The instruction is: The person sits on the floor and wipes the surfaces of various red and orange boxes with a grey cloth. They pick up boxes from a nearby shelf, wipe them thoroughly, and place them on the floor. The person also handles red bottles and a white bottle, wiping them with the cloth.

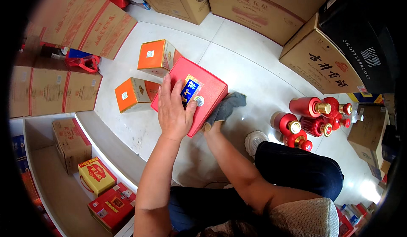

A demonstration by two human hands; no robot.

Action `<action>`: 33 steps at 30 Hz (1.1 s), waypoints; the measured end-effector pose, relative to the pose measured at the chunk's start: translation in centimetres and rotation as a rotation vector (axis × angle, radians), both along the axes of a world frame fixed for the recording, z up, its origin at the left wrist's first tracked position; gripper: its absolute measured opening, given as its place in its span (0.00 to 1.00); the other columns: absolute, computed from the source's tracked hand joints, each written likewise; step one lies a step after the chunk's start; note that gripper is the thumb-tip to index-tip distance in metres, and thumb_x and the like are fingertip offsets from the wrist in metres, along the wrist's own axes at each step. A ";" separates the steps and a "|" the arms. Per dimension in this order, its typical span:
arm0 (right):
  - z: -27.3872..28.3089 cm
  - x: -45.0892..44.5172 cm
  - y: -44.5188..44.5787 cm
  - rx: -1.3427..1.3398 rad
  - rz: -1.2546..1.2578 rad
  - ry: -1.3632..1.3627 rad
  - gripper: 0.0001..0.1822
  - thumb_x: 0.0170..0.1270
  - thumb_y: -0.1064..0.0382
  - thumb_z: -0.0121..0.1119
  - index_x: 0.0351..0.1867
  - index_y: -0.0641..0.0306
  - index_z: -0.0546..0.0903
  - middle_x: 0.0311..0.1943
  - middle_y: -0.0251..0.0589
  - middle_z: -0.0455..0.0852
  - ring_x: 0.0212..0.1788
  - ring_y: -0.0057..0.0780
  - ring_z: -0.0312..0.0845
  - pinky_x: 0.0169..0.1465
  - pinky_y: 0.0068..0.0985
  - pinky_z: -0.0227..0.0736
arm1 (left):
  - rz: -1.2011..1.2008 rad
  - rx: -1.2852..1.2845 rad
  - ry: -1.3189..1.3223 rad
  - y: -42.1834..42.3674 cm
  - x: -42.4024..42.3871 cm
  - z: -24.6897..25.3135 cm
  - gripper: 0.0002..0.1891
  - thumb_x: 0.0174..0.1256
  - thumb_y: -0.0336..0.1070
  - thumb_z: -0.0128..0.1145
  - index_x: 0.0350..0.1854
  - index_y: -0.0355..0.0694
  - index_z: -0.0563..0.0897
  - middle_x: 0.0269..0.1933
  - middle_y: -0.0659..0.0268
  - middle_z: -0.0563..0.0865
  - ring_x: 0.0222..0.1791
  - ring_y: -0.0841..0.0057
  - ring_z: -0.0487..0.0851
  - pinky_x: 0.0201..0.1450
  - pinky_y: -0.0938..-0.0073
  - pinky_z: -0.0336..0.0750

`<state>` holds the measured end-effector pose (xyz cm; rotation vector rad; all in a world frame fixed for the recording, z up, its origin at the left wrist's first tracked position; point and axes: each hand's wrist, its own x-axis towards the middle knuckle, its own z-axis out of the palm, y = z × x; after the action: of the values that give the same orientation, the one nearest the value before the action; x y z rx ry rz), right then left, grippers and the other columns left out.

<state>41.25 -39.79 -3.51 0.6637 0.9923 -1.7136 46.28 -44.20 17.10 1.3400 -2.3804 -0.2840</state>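
A red gift box (210, 87) with a blue and gold label is between my hands, above the tiled floor. My left hand (174, 109) lies on its top face, fingers spread, the thumb beside the label. My right hand (214, 128) is at the box's right side with a dark grey cloth (233, 103); its fingers are mostly hidden under the cloth and box. Two orange and white boxes, one farther off (152, 55) and one nearer (127, 95), stand on the floor just left of the red box.
Red bottles with gold caps (305, 106) stand in a group on the floor at right. Cardboard cartons (254, 11) line the far side, with more at left (51, 90). A white shelf (105, 144) holding boxes curves along the lower left.
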 end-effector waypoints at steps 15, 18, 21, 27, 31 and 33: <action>0.0 -3.6 -0.9 0.032 0.098 -0.073 0.15 0.69 0.56 0.45 0.55 0.48 0.70 0.51 0.34 0.77 0.46 0.30 0.77 0.46 0.26 0.76 | -0.021 -0.049 -0.060 -0.1 -0.8 0.1 0.33 0.57 0.46 0.59 0.63 0.40 0.64 0.67 0.49 0.61 0.67 0.53 0.61 0.70 0.53 0.51; 4.0 -0.2 0.9 0.101 0.116 -0.149 0.15 0.70 0.56 0.44 0.56 0.47 0.69 0.51 0.34 0.77 0.45 0.29 0.77 0.45 0.25 0.78 | -0.006 -0.050 -0.071 0.0 0.0 0.2 0.33 0.57 0.46 0.59 0.63 0.39 0.64 0.67 0.48 0.61 0.67 0.53 0.61 0.70 0.53 0.51; 0.0 0.6 1.4 0.083 0.048 -0.235 0.13 0.71 0.57 0.41 0.55 0.45 0.69 0.48 0.33 0.77 0.40 0.28 0.78 0.38 0.23 0.78 | -0.004 -0.061 -0.084 0.1 -0.5 0.5 0.32 0.57 0.46 0.59 0.62 0.39 0.66 0.67 0.48 0.63 0.67 0.53 0.61 0.70 0.52 0.51; -5.1 -8.0 -3.5 -0.107 0.078 -0.009 0.23 0.66 0.40 0.43 0.52 0.50 0.74 0.35 0.34 0.82 0.28 0.29 0.76 0.27 0.26 0.72 | -0.047 -0.045 -0.154 0.0 -1.8 0.7 0.29 0.58 0.42 0.58 0.61 0.37 0.68 0.65 0.50 0.66 0.67 0.53 0.61 0.70 0.55 0.51; 3.1 -11.7 -5.2 -0.167 0.622 0.261 0.20 0.64 0.45 0.51 0.47 0.54 0.78 0.35 0.34 0.84 0.33 0.28 0.80 0.35 0.28 0.76 | -0.024 -0.052 -0.196 0.1 -0.3 0.7 0.30 0.57 0.43 0.59 0.62 0.38 0.68 0.65 0.52 0.68 0.68 0.54 0.61 0.70 0.54 0.51; 4.7 -13.8 -4.5 -0.130 0.855 0.350 0.21 0.63 0.45 0.53 0.49 0.57 0.78 0.36 0.35 0.84 0.32 0.25 0.79 0.33 0.26 0.75 | -0.056 -0.059 -0.190 0.0 -0.9 0.8 0.31 0.56 0.44 0.60 0.62 0.39 0.68 0.65 0.52 0.67 0.68 0.54 0.60 0.70 0.54 0.51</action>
<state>27.43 -44.29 1.18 -0.1680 1.1638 -1.1149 45.38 -44.17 17.89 1.3276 -2.5641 -0.1038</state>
